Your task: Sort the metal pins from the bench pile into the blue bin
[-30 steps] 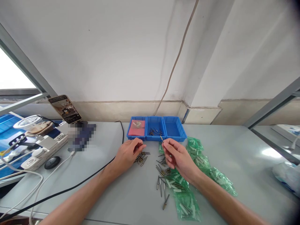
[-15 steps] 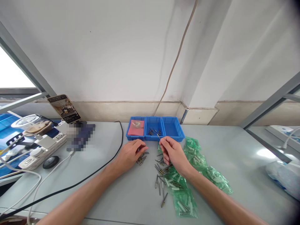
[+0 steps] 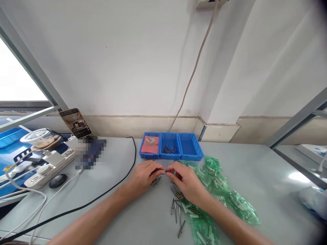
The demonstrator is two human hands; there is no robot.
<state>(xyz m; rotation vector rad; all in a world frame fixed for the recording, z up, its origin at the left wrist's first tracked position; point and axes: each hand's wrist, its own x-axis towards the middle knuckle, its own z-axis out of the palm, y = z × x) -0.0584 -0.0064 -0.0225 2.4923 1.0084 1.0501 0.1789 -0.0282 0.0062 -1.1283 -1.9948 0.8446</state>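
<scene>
My left hand [image 3: 143,175] is closed, thumb and fingers pinching what looks like a thin metal rod [image 3: 161,174]. Its fingertips nearly meet those of my right hand [image 3: 186,179], also closed in a pinch, and whatever it grips is hidden. Beneath my left fingers lies a small pile of metal rods with brass-coloured parts [image 3: 156,182]. More such rods [image 3: 176,193] are spread below my right hand, partly covered by it. Green clear plastic bags [image 3: 216,182] holding rods and white pieces lie under and beside my right forearm.
Against the wall stands a blue three-part tray [image 3: 190,157]: pink card at left, several rods in the middle, right compartment bare. A black cable [image 3: 102,188] crosses the table at left. Further left are a phone [image 3: 76,123], a power strip [image 3: 48,168] and a black mouse-like object [image 3: 57,181].
My right hand has moved from the tray's front edge down and left to meet my left hand. My left hand has shifted slightly right. The view has tilted up a little.
</scene>
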